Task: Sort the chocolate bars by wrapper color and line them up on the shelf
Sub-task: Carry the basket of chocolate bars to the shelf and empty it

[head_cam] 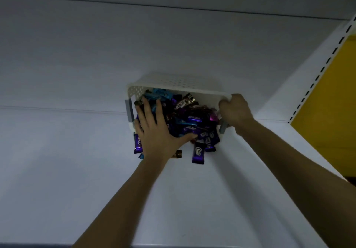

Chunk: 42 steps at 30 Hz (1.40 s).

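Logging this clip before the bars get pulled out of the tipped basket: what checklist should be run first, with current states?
1. Basket steadied: ok, the right hand grips its right rim.
2. Left hand on the bars: ok, it lies flat across the pile.
3. Shelf space for rows: ok, bare surface on the left.
4. Colours told apart: ok for purple and blue; the dim light hides others.
5. Spilled purple bar safe from the front edge: ok.
6. Bars sorted: not ok, all mixed.

Shelf point(77, 170): white, I see it bare at left
On it: tipped basket point(179, 86), far right; spilled chocolate bars point(198, 154) just nearer
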Tool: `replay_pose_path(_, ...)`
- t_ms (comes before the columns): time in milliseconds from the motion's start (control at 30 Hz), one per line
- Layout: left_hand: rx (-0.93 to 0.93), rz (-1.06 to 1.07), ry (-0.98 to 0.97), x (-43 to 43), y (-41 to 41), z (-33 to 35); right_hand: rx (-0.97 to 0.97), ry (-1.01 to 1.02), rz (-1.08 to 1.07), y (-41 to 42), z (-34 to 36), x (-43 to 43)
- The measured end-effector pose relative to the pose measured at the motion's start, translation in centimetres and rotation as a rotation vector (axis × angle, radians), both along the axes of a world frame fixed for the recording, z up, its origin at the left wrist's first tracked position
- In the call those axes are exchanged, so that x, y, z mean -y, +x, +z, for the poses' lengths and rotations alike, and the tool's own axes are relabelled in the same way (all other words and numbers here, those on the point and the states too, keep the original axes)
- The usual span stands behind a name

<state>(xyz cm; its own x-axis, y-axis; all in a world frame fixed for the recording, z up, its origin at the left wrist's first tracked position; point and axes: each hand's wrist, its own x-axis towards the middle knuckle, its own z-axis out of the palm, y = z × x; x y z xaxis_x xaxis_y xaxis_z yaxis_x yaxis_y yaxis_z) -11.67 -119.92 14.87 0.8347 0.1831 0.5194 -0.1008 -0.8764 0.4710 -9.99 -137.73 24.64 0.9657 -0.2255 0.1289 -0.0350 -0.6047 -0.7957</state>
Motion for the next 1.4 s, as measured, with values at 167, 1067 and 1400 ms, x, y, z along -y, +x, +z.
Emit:
replay_pose_path(167, -0.038, 0.0, -0.012, -0.1, -0.4, -0.2, 0.31, -0.037, 0.034, -2.3, -2.1, -0.5)
replay_pose_path(1067, -0.096, -0.271, 0.553, -3.8, -4.6, 4.3, 0.678, 0.346, 0.116, -6.8, -3.1, -0.7)
replay_pose_path(1400, -0.309, -0.323, 0.751, -1.2, -4.3, 5.9, 0.401, 0.726, -0.159, -7.1, -4.0, 1.5)
